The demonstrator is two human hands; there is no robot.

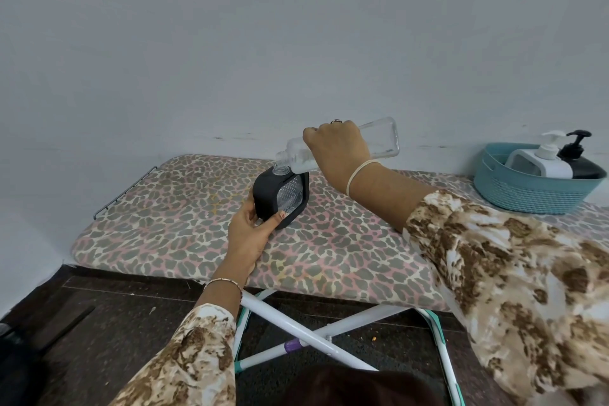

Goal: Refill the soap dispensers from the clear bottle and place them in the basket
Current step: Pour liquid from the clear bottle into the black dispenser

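Clear bottle (379, 138) tipped neck-down onto the open mouth of the black dispenser (280, 198) — pour step. Right hand (339, 145) wrapped around the bottle; left hand (253, 231) clasps the dispenser base on the leopard-print ironing board (164, 217). Next, by my read: level off, refit pump — none visible — then move it to the teal basket (527, 194), already holding two dispensers.

Three soap dispensers: a black one (281, 199) on the ironing board (171, 227), and a white one (543, 160) and another black one (581, 158) in the single blue basket (527, 194) there. One clear bottle (379, 138). Two hands, left (250, 234) and right (339, 145).
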